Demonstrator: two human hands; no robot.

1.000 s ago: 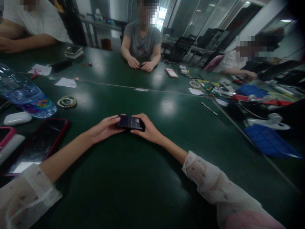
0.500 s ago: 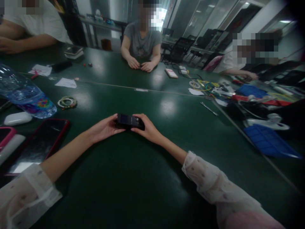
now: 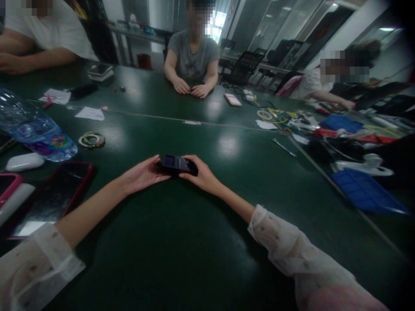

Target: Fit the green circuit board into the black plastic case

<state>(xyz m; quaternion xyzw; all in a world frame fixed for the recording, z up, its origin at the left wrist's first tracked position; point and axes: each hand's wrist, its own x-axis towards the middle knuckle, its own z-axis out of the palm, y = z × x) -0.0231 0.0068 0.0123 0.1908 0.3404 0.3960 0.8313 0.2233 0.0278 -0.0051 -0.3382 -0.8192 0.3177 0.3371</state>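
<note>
On my far left I see a water bottle (image 3: 42, 131) on the dark green surface (image 3: 181, 242), with a small white case (image 3: 25, 161) and a red-edged phone (image 3: 55, 196) on its near side. Next come beaded bracelets (image 3: 91, 140). Then I have the left hand (image 3: 139, 175), its fingers pinching the left end of a black handheld device (image 3: 177, 164). The device is near the middle of my view, screen up, held between both hands; I can't tell whether its underside touches the surface. Across from it sits 1 person in a grey shirt (image 3: 193, 56). The right hand (image 3: 204, 175) has its fingers curled around the device's right end. Well to the right I see a wrench (image 3: 284, 147), then yellow cables (image 3: 285, 115), and nearer, 1 blue plastic tray (image 3: 366, 190).
</note>
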